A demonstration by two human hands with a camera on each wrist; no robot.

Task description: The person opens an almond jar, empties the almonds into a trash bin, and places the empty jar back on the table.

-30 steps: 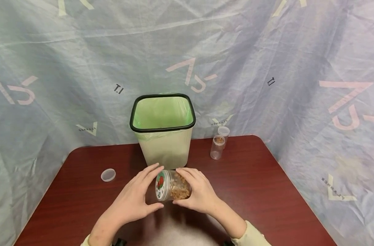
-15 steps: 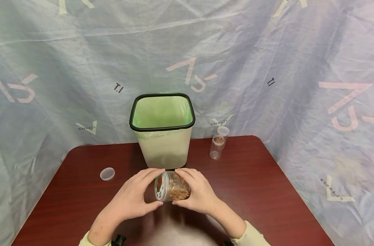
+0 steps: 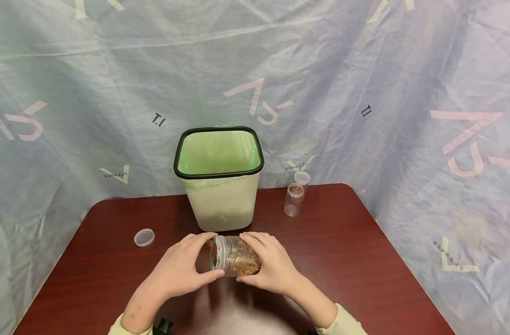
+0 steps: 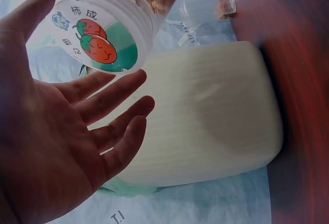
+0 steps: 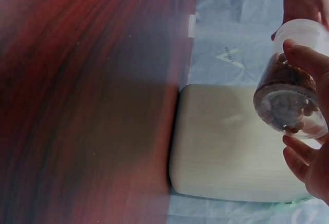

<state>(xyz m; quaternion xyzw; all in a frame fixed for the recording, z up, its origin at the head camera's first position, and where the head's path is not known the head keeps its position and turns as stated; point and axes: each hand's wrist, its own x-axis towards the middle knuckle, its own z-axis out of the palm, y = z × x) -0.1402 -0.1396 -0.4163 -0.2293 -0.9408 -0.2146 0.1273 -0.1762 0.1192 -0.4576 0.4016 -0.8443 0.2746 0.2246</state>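
Observation:
A clear plastic jar (image 3: 242,259) of brown nut-like pieces lies sideways in the air above the table. My right hand (image 3: 276,265) grips its body near the base, thumb below and fingers above. At the other end is a white screw lid (image 3: 222,255) with a red-fruit label, plainer in the left wrist view. My left hand (image 3: 181,267) pinches this lid's rim between thumb and fingertips; its other fingers (image 4: 121,126) are spread loosely below it. In the right wrist view the jar's round base (image 5: 290,111) faces the camera, partly covered by the right fingers.
A cream bin (image 3: 223,204) with a black rim and green liner stands just beyond the hands. A loose clear lid (image 3: 144,237) lies at left on the dark red table (image 3: 355,260). Two small clear jars (image 3: 293,202) stand at back right, before a cloth backdrop (image 3: 322,93).
My left fingertips have come down onto the lid's rim. The jar has turned slightly, so the lid's label faces further from the head camera. My right hand keeps its grip.

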